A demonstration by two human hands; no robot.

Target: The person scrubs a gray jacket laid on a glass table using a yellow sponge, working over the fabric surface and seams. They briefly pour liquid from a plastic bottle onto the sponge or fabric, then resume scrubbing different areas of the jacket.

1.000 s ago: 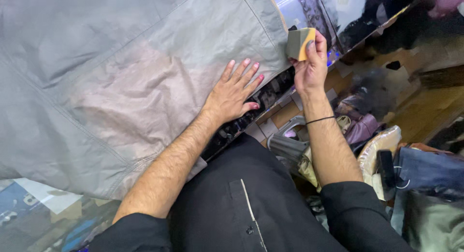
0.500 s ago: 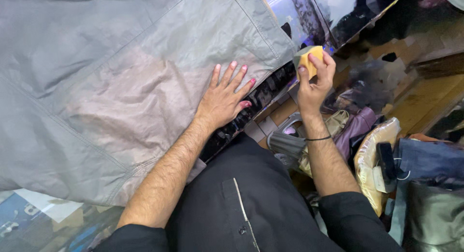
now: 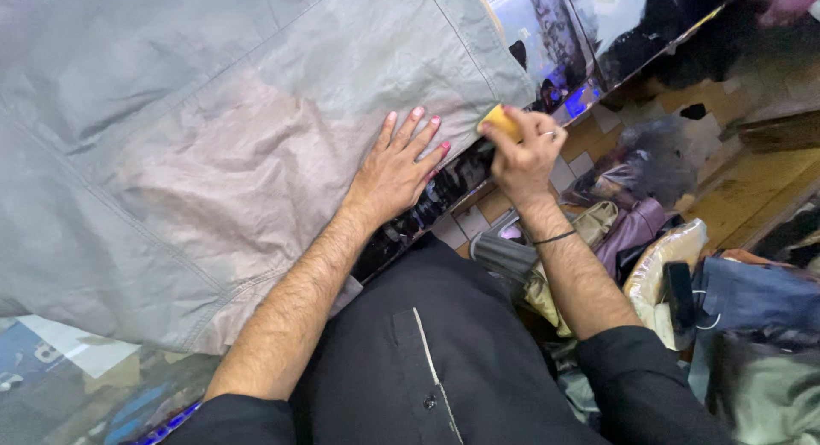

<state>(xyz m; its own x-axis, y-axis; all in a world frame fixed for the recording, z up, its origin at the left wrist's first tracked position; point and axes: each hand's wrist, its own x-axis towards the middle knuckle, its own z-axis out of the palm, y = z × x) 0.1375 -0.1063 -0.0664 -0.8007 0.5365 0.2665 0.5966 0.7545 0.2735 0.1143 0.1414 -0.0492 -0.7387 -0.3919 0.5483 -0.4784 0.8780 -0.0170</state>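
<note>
The right hand (image 3: pixel 523 150), clenched on a small yellow sponge block (image 3: pixel 499 120), has dropped to the wide grey fabric sheet's (image 3: pixel 213 137) edge; the left hand (image 3: pixel 395 167) stays released, flat on it.

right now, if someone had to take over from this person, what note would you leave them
Left hand: flat, fingers spread, pressing the grey garment onto the counter.
Right hand: gripping a yellow sponge at the garment's right edge, by the hem.
Done: a large discoloured patch shows across the cloth beside the left hand.
Left: whether the sponge touches the cloth cannot be told; the patch remains.
</note>
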